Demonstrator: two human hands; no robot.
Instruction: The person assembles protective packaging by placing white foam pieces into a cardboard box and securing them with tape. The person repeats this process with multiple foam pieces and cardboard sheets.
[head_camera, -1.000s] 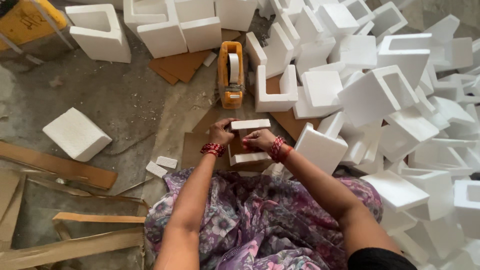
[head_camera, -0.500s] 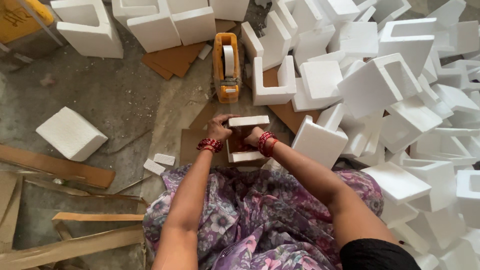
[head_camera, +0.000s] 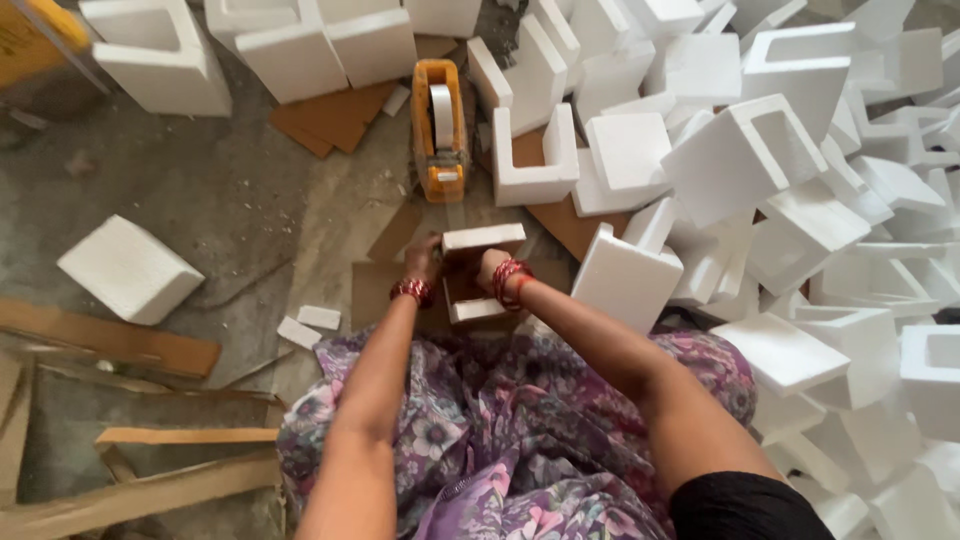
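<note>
**Two hands clasp a white foam piece on the floor**

Nearest the camera lies purple floral cloth (head_camera: 480, 440) over the person's lap, with both bare forearms reaching forward across it. The left hand (head_camera: 425, 262), with red bangles at the wrist, presses against the left side of a white U-shaped block of expanded foam (head_camera: 480, 272). The right hand (head_camera: 492, 268), also wearing red bangles, is closed on the block's right side, fingers curled around its edge. The block sits between the two hands, held from both sides, resting on a flat sheet of brown cardboard (head_camera: 375, 290) on the grey concrete floor (head_camera: 200, 190), just ahead of the lap.

To the left of the hands lie two small white foam offcuts (head_camera: 308, 325), and further left a solid white foam cube (head_camera: 130, 268). Rough wooden strips (head_camera: 130, 345) lie at the lower left.

Just beyond the held block stands an orange tape dispenser with a roll of pale tape (head_camera: 440, 130), its front end pointing toward the hands. Beside it on the right stands another white U-shaped foam piece (head_camera: 535, 165). A large heap of similar white foam corner pieces (head_camera: 790, 180) fills the right side, reaching to the far edge. At the far left, more big white foam blocks (head_camera: 290, 50) stand in a row.
</note>
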